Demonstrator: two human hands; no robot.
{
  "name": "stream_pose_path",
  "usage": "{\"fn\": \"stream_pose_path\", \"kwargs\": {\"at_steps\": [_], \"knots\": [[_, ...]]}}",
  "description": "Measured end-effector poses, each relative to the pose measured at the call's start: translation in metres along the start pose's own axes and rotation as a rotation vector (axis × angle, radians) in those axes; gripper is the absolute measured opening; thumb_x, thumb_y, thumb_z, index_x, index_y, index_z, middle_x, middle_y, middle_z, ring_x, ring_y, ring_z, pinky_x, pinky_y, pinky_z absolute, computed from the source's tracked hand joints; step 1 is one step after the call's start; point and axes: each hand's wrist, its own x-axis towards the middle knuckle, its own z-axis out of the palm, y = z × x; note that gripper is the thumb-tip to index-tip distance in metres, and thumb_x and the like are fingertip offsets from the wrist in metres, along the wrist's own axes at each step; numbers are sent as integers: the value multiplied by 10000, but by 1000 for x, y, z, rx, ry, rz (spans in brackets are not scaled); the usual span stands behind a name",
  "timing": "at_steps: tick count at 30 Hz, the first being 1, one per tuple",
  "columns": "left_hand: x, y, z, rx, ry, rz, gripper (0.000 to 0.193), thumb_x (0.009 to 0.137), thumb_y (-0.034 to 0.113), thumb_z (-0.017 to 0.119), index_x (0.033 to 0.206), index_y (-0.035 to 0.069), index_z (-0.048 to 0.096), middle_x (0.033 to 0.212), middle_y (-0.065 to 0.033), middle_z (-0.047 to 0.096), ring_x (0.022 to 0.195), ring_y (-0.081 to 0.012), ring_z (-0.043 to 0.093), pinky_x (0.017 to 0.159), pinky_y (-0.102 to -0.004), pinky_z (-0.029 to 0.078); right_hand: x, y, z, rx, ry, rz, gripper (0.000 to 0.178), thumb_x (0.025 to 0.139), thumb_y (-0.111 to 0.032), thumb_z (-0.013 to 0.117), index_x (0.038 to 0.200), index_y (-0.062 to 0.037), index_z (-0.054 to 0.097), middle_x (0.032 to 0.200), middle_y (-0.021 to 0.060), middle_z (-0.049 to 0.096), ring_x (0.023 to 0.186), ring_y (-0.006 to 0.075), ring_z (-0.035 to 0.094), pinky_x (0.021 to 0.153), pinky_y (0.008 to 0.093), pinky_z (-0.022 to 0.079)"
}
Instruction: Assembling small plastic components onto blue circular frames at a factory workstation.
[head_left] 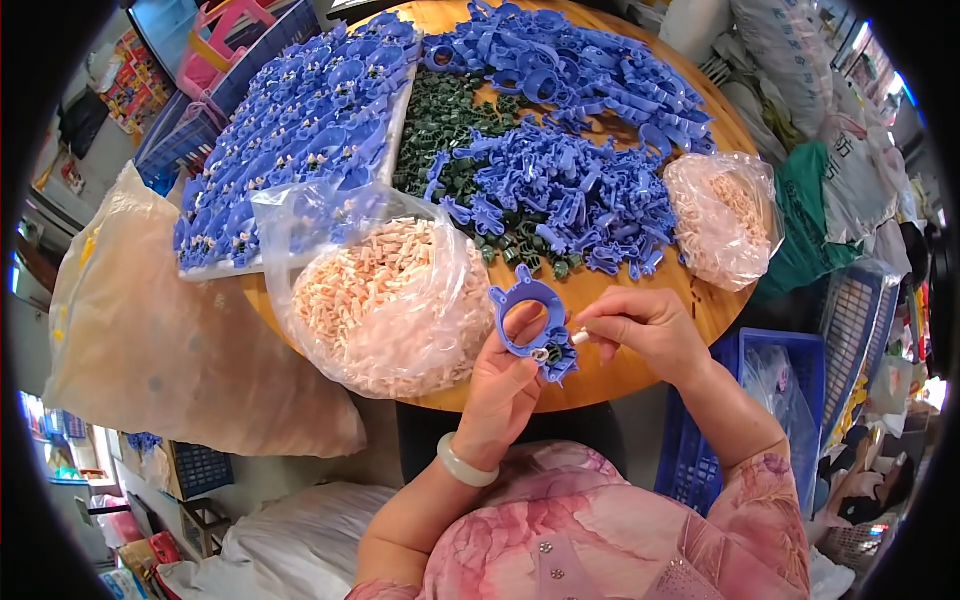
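Observation:
My left hand (503, 382) is closed round a blue plastic ring part (504, 304), with a dark green piece and a pale peg seated at its lower end. Just right of it, my right hand (640, 325) pinches a small cream peg (580, 338) between thumb and fingertips, close to the part but apart from it. Left of my hands lies an open clear bag (400, 290) full of cream pegs. Beyond them spread heaps of small blue plastic pieces (570, 190), dark green pieces (450, 105) and larger blue ring parts (590, 70).
A white board (225, 268) packed with assembled blue parts covers the table's left side. Another bag of pegs (725, 215) sits at the right edge of the round wooden table (590, 385). Blue crates (785, 340) stand right, and a large beige sack (150, 330) leans left.

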Motion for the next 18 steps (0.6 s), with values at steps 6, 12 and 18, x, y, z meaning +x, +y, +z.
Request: {"fn": "stream_pose_path", "kwargs": {"at_steps": [6, 12, 18], "knots": [[1, 2, 4, 86, 50, -7, 652, 840, 196, 672, 1367, 13, 335, 1318, -159, 477, 1159, -283, 529, 944, -426, 465, 1, -5, 0, 56, -18, 97, 151, 881, -55, 599, 1004, 16, 651, 873, 67, 684, 664, 76, 614, 608, 202, 507], [2, 4, 5, 98, 24, -16, 650, 845, 222, 668, 1372, 31, 338, 1319, -183, 472, 1154, -294, 537, 938, -418, 467, -1, -9, -2, -5, -7, 86, 119, 876, -44, 600, 967, 23, 638, 876, 64, 680, 685, 85, 626, 627, 209, 512], [2, 6, 1, 12, -14, -44, 587, 865, 95, 610, 1376, 17, 331, 1348, -166, 453, 1196, -308, 505, 981, -398, 440, 1, -19, -10, -559, -85, -263, 112, 826, 3, 620, 935, -10, 640, 854, 63, 634, 729, 161, 634, 619, 256, 492]]}}
